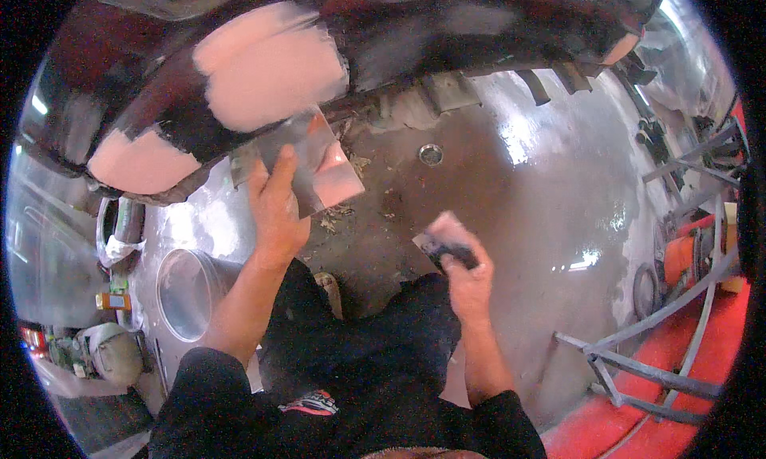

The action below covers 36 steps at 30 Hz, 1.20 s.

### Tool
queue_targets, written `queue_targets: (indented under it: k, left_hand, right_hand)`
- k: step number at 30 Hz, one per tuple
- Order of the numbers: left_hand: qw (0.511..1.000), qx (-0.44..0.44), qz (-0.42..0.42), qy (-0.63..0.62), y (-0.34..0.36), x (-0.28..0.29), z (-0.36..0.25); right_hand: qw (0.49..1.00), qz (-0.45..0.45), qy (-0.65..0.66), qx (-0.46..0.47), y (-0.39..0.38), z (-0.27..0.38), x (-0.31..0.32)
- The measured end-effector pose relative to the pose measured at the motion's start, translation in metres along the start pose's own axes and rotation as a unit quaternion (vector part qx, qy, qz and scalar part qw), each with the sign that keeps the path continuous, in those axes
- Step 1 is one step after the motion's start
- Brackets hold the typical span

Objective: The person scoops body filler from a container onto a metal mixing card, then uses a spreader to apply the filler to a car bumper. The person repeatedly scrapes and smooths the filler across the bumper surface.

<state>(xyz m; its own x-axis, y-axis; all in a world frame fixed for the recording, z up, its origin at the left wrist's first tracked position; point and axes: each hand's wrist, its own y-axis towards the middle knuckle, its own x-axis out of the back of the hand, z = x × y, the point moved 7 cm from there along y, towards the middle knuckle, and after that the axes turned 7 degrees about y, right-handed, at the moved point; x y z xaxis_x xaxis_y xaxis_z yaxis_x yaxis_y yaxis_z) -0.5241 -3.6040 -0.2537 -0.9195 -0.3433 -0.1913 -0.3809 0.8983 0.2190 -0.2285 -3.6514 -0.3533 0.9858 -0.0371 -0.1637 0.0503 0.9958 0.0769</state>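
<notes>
"Hands first, from the head view: what has each got?"

"Left hand (279,211) is closed on a flat grey plate (303,152), with digits lying over its near face. Pink paste (340,185) covers the plate's right side."

"And the right hand (469,282)?"

"Closed too, thumb pressed on a dark spreader (453,249). Its far end looks pinkish, though it's a bit blurred."

"Where's the spreader, exactly?"

"Above the person's lap, to the right of the plate and well apart from it."

"Does the plate touch that dark curved panel (383,52)?"

"Can't tell; it overlaps the panel's lower edge in view. A large pink patch (275,72) sits on the panel just beyond the plate, and a smaller pink patch (144,162) lies farther left."

"Anything lower down?"

"A small round metal piece (431,155) on the grey floor (550,219), a clear bucket (185,295) beside the left forearm, and a metal frame (654,375) at the right."
</notes>
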Motion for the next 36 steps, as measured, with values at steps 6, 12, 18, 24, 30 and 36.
queue_targets:
  k: [6,12,18,24,30,36]
  left_hand:
    - [0.996,0.072,0.010,0.048,-0.030,0.019,0.014]
    - [0.986,0.140,-0.009,-0.086,-0.045,0.027,-0.013]
    - [0.972,0.189,-0.023,-0.135,-0.047,0.019,-0.008]
    - [0.936,0.297,0.035,-0.186,-0.044,-0.041,0.020]
    - [0.940,0.285,0.146,-0.117,-0.032,-0.075,0.056]
    - [0.928,0.334,0.161,-0.039,-0.039,-0.061,0.067]
  right_hand:
    - [0.954,-0.162,0.228,-0.109,-0.019,-0.020,0.071]
    - [0.931,-0.026,0.361,-0.052,0.007,0.023,0.071]
    - [0.959,0.005,0.282,-0.008,0.057,0.047,0.067]
    - [0.962,-0.095,0.239,0.088,0.076,0.103,0.069]
    - [0.868,-0.151,-0.280,0.381,0.114,0.137,0.038]
    - [0.705,-0.178,-0.447,0.521,0.177,0.144,-0.023]
